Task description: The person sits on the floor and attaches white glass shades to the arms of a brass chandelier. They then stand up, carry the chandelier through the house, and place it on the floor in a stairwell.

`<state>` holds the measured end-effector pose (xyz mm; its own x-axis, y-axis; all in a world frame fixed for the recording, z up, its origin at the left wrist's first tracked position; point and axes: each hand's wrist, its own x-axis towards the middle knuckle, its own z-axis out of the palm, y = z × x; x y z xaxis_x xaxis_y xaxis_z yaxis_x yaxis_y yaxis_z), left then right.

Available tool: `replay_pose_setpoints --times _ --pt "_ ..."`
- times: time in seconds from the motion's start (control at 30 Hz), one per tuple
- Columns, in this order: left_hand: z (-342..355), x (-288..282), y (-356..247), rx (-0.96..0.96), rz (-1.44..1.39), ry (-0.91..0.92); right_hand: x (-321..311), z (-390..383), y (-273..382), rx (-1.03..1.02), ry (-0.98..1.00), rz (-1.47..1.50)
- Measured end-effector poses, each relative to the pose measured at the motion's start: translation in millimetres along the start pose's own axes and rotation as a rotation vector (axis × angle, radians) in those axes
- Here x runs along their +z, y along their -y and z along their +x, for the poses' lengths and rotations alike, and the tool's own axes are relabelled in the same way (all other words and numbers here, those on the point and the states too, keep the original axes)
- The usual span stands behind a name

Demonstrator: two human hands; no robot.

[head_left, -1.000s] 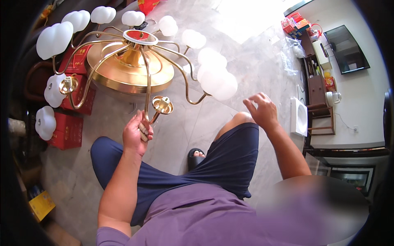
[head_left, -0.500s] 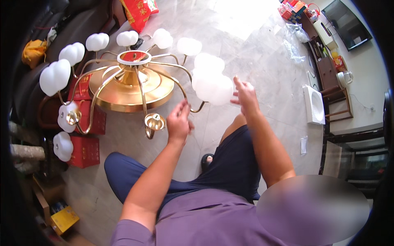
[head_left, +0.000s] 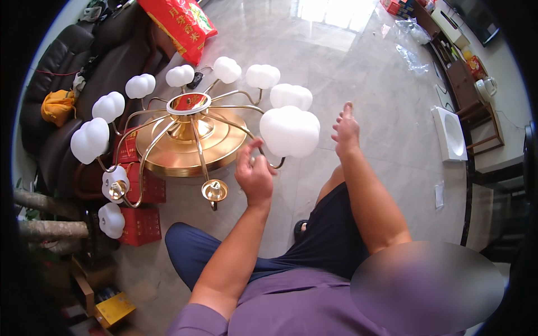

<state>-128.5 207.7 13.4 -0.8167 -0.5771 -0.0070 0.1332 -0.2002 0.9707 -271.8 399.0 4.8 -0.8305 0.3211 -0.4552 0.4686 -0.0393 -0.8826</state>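
Chandelier (head_left: pixel 193 157) sits left of centre | left hand (head_left: pixel 255 173) right there at its near right side | right hand (head_left: pixel 347 134) just right of the nearest lampshade (head_left: pixel 290 131), apart | boxes (head_left: pixel 143 227) on chandelier's left, sofa (head_left: pixel 67 50) beyond, bundle (head_left: pixel 58 107) on it | sack (head_left: pixel 179 25) behind chandelier | cabinet (head_left: pixel 462 87) far right

Your left hand (head_left: pixel 255 178) covers part of a curved, gold-coloured metal lamp arm (head_left: pixel 281 163) — whether you touch it can't be made out. A blurred grey oval patch (head_left: pixel 428 288) hides part of your purple cloth shirt (head_left: pixel 302 302). Your navy cloth shorts (head_left: pixel 330 235) mostly hide your black slipper (head_left: pixel 298 231) — and the top edge cuts the shiny red plastic sack (head_left: pixel 180 25)
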Motion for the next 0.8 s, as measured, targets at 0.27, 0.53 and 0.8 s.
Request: replay_pose_setpoints --times 0.27,0.53,0.8 --pt "27.2 12.3 2.5 -0.254 0.046 0.079 6.4 -72.0 -1.7 0.044 0.440 0.079" --pt "16.6 14.8 -0.4 -0.204 0.067 0.004 3.3 -21.9 -18.5 0.073 0.047 0.001" --pt "-16.5 -0.6 11.7 -0.118 0.095 0.108 20.3 -15.3 -18.1 -0.157 0.258 0.233"
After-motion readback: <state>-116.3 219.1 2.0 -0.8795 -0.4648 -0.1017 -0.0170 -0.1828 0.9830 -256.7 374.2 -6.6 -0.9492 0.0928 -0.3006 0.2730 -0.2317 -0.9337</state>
